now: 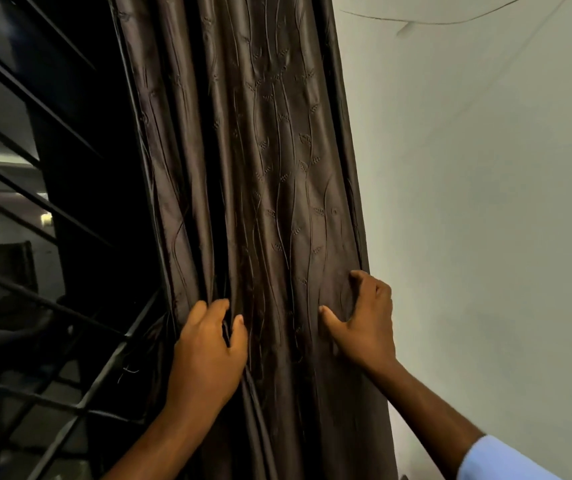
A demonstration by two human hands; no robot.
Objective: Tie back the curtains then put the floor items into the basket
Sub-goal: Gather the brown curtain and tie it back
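A dark brown curtain [263,174] with a stitched leaf pattern hangs bunched in folds down the middle of the head view. My left hand [208,348] grips the curtain's left folds, fingers curled into the cloth and thumb pressed on the front. My right hand [364,320] holds the curtain's right edge, fingers wrapped around behind it next to the wall and thumb on the front. The two hands enclose the bunch from both sides at the same height. No tie-back, basket or floor items are in view.
Black window bars [35,202] run slanted across the dark window at the left. A plain white wall [485,237] fills the right side, with a thin wire [450,20] near the top. A light blue sleeve [499,462] covers my right forearm.
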